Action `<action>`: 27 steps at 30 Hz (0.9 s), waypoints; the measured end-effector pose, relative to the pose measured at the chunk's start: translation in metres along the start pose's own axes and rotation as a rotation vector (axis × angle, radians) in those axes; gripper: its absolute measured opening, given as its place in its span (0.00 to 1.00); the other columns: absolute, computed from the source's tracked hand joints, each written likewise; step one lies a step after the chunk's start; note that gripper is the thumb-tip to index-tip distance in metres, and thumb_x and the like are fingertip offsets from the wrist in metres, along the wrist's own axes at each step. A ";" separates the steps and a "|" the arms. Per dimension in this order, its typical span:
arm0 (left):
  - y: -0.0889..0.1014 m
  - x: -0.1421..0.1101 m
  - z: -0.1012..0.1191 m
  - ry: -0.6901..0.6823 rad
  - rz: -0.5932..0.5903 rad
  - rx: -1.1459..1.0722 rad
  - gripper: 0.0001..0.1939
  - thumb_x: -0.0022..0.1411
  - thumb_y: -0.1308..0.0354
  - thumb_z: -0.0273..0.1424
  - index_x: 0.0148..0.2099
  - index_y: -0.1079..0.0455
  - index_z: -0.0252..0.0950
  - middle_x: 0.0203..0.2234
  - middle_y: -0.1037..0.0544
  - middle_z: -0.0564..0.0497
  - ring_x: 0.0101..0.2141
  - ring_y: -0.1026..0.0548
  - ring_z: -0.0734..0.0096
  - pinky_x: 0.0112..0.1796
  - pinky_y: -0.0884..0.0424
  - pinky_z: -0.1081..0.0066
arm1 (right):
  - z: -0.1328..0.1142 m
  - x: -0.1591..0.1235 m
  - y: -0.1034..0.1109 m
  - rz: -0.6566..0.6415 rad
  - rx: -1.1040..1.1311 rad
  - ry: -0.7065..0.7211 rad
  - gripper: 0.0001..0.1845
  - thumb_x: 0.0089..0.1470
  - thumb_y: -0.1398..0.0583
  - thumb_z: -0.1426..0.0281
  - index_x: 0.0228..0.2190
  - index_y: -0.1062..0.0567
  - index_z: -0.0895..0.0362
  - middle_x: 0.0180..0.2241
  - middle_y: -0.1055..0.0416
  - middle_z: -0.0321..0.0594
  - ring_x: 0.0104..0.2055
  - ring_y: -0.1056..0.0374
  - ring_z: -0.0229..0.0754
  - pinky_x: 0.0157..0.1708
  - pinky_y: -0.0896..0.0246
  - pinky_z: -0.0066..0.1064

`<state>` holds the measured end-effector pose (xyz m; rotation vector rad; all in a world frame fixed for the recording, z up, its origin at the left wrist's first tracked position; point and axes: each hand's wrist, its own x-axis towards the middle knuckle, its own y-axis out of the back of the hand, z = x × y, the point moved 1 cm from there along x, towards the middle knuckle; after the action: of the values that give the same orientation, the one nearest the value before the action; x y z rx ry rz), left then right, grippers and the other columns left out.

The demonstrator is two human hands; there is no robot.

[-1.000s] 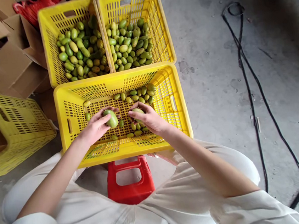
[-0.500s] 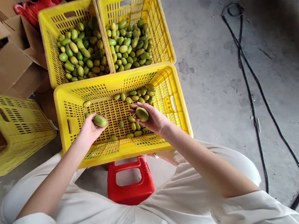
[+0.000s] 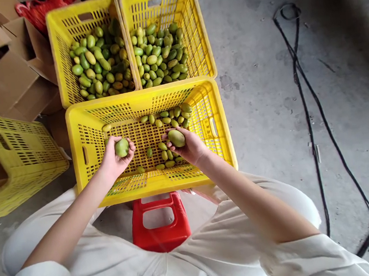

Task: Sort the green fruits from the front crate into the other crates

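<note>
A green oval fruit (image 3: pixel 122 147) rests in my left hand (image 3: pixel 114 162), with the fingers curled around it. My right hand (image 3: pixel 192 146) holds another green fruit (image 3: pixel 176 138), which lies on the fingers with its upper side showing. Both hands are over the near yellow crate (image 3: pixel 150 186). Inside that crate, small green fruits (image 3: pixel 169 155) lie loosely below and left of my right hand, and more fruits (image 3: pixel 177 112) are gathered at its far right. One small fruit (image 3: pixel 149 152) sits alone between my hands.
Behind stand two yellow crates, the left one (image 3: pixel 53 59) and the right one (image 3: pixel 209 43), both holding many green fruits. Cardboard boxes (image 3: pixel 7 86) and another yellow crate (image 3: pixel 33 140) are at left. A red stool (image 3: pixel 162 241) stands beneath the near crate; a black cable (image 3: pixel 307 81) lies on the floor.
The fruit in my left hand has turned so that its end faces up, and those fingers have curled more around it. The right-hand fruit has tilted slightly and shifted a little.
</note>
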<state>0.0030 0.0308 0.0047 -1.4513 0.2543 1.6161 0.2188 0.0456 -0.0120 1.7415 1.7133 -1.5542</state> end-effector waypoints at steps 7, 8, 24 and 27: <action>-0.010 -0.009 -0.002 -0.118 -0.228 0.142 0.06 0.58 0.41 0.31 0.38 0.29 0.34 0.31 0.24 0.48 0.29 0.24 0.70 0.28 0.26 0.72 | 0.001 -0.007 -0.006 -0.049 -0.103 0.198 0.19 0.40 0.29 0.71 0.33 0.29 0.54 0.26 0.31 0.30 0.25 0.32 0.33 0.26 0.34 0.24; -0.013 -0.012 -0.003 -0.113 -0.259 0.155 0.08 0.60 0.42 0.33 0.40 0.28 0.34 0.32 0.24 0.47 0.32 0.23 0.67 0.30 0.24 0.70 | 0.001 -0.009 -0.007 -0.062 -0.140 0.219 0.18 0.39 0.29 0.71 0.32 0.29 0.54 0.25 0.32 0.30 0.23 0.34 0.32 0.24 0.35 0.24; -0.003 0.002 -0.007 0.046 -0.168 0.224 0.14 0.64 0.49 0.35 0.35 0.29 0.30 0.25 0.26 0.45 0.19 0.29 0.72 0.19 0.33 0.73 | 0.002 -0.004 -0.004 -0.098 -0.023 0.021 0.09 0.53 0.36 0.65 0.31 0.29 0.56 0.29 0.26 0.36 0.25 0.33 0.34 0.21 0.38 0.24; -0.005 -0.003 -0.006 -0.042 -0.244 0.196 0.09 0.60 0.46 0.28 0.42 0.29 0.32 0.34 0.22 0.42 0.30 0.22 0.64 0.31 0.25 0.65 | 0.000 -0.009 -0.006 -0.081 -0.110 0.135 0.18 0.40 0.29 0.72 0.32 0.29 0.55 0.25 0.31 0.30 0.24 0.34 0.32 0.23 0.38 0.23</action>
<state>0.0104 0.0284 0.0076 -1.2460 0.1974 1.3822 0.2159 0.0421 -0.0026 1.7779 1.9175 -1.3730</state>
